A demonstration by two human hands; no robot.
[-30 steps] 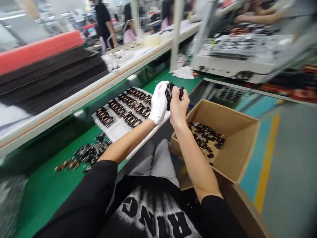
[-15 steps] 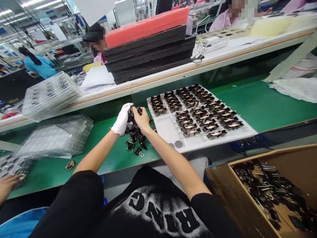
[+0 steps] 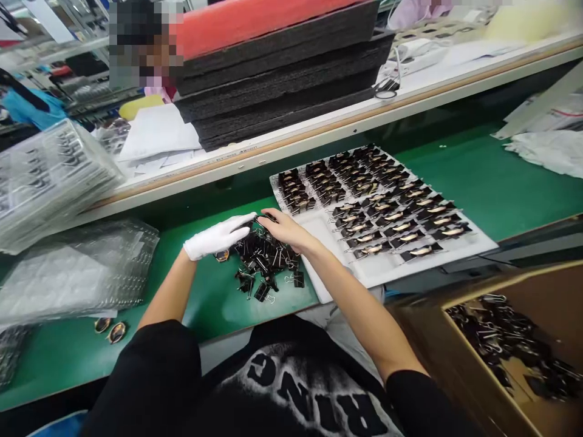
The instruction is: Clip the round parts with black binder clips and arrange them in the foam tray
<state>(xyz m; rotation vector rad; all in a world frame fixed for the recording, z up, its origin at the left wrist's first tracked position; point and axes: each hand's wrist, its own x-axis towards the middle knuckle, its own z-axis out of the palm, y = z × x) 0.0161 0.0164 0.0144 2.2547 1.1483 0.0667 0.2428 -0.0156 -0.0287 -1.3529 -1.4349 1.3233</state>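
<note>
A loose pile of black binder clips point(image 3: 264, 258) with silver wire handles lies on the green table. My left hand point(image 3: 216, 237), in a white glove, stretches its fingers flat along the pile's far left edge. Bare, my right hand point(image 3: 286, 229) reaches over the pile's far right side, fingers extended, its tips nearly meeting the left ones. Something dark shows between the right fingertips; whether it is held or lies behind them I cannot tell. To the right, a white tray point(image 3: 321, 233) carries rows of small parts clamped by binder clips point(image 3: 392, 212).
A cardboard box point(image 3: 510, 388) at the lower right contains many binder clips. Stacked clear plastic trays point(image 3: 91, 261) lie left, with small round gold-black parts point(image 3: 117, 332) near them. Black foam slabs point(image 3: 282, 85) sit on the raised shelf point(image 3: 319, 130). People sit beyond it.
My hands have come apart from a bunch of binder clips they cupped together; the fingers are now straighter and the clips lie in the pile. The view has shifted closer to the table.
</note>
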